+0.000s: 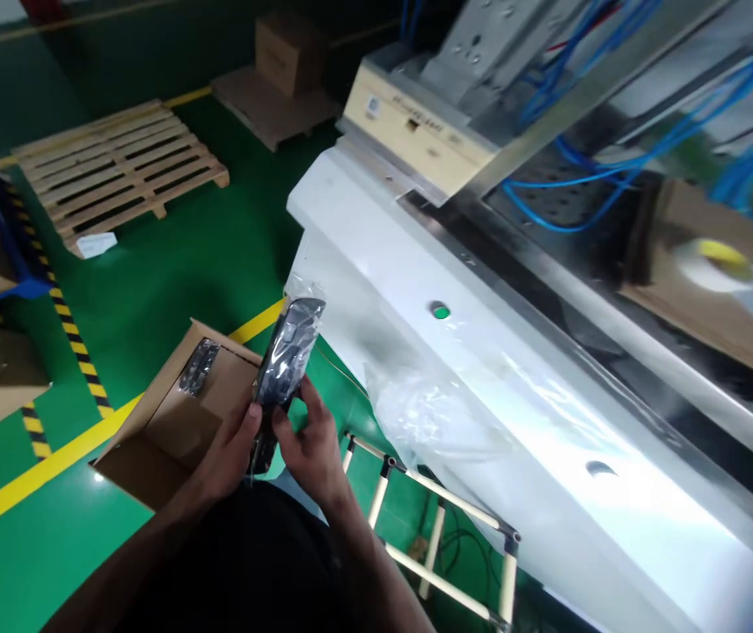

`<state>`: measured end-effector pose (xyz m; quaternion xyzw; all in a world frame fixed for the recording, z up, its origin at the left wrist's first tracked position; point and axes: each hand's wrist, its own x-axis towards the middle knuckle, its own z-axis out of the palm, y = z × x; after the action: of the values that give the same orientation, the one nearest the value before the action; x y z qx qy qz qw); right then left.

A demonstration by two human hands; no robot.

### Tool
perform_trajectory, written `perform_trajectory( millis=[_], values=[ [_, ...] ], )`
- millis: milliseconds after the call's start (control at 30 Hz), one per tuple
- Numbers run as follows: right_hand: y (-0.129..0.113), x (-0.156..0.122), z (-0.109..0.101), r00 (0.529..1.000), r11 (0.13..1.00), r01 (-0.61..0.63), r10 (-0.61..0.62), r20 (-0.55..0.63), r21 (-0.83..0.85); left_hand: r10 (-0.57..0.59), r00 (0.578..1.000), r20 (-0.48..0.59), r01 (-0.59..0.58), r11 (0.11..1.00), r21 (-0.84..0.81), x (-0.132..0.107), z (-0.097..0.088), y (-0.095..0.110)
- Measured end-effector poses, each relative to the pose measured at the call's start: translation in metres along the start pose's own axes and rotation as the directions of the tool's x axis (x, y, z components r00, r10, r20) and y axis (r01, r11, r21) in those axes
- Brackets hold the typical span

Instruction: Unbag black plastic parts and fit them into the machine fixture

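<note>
Between my two hands is a long dark part in clear plastic wrap (289, 350), tilted with its far end up and to the right. My left hand (235, 444) grips its lower left side, thumb on top. On the other side my right hand (310, 440) closes on it with thumb and fingers. The part's exact kind cannot be made out through the shiny wrap. Below and left of it stands an open cardboard box (145, 413). Inside that box, near its far end, lies another plastic-wrapped dark piece (199, 366).
A white machine (376, 255) with a green button (441, 310) fills the right side. A clear plastic bag (416, 409) hangs on its front. Below is a tubular frame (442, 492). Tape (716, 264) lies at right. A wooden pallet (126, 163) lies on the green floor.
</note>
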<state>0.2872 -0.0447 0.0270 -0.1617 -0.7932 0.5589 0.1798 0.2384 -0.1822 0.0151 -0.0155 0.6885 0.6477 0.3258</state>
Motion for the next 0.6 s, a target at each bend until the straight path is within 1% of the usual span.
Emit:
perform_trajectory(
  millis=[67, 133, 233, 333, 367, 400, 467, 500, 533, 600],
  values=[
    [-0.015, -0.002, -0.012, 0.989, 0.999, 0.015, -0.019, -0.149, -0.031, 0.101, 0.994, 0.032, -0.103, 0.990, 0.092, -0.006, 0.012, 0.010],
    [-0.029, -0.005, -0.022, 0.962, 0.999, 0.009, -0.017, -0.271, -0.032, 0.189, 0.974, 0.124, -0.205, 0.970, 0.134, -0.010, 0.018, 0.017],
    [-0.046, -0.009, -0.033, 0.927, 0.999, -0.012, -0.004, -0.376, -0.041, 0.298, 0.914, 0.274, -0.345, 0.928, 0.142, -0.011, 0.021, 0.027],
    [-0.056, -0.014, -0.040, 0.882, 0.996, -0.068, 0.031, -0.470, -0.061, 0.371, 0.861, 0.349, -0.445, 0.881, 0.162, -0.013, 0.026, 0.035],
    [-0.058, -0.015, -0.041, 0.868, 0.994, -0.084, 0.037, -0.495, -0.072, 0.391, 0.850, 0.353, -0.469, 0.867, 0.168, -0.015, 0.029, 0.036],
    [-0.059, -0.017, -0.043, 0.858, 0.992, -0.093, 0.037, -0.513, -0.084, 0.416, 0.846, 0.334, -0.489, 0.855, 0.174, -0.016, 0.031, 0.036],
    [-0.062, -0.020, -0.046, 0.852, 0.989, -0.091, 0.017, -0.523, -0.116, 0.461, 0.854, 0.240, -0.508, 0.838, 0.199, -0.019, 0.036, 0.031],
    [-0.063, -0.022, -0.048, 0.854, 0.987, -0.083, 0.000, -0.521, -0.137, 0.477, 0.854, 0.209, -0.516, 0.828, 0.220, -0.020, 0.038, 0.028],
    [-0.064, -0.023, -0.049, 0.856, 0.985, -0.073, -0.020, -0.516, -0.159, 0.494, 0.846, 0.203, -0.532, 0.812, 0.240, -0.021, 0.040, 0.025],
    [-0.065, -0.026, -0.050, 0.860, 0.975, -0.058, -0.060, -0.506, -0.213, 0.515, 0.827, 0.226, -0.561, 0.784, 0.266, -0.023, 0.041, 0.021]
  ],
)
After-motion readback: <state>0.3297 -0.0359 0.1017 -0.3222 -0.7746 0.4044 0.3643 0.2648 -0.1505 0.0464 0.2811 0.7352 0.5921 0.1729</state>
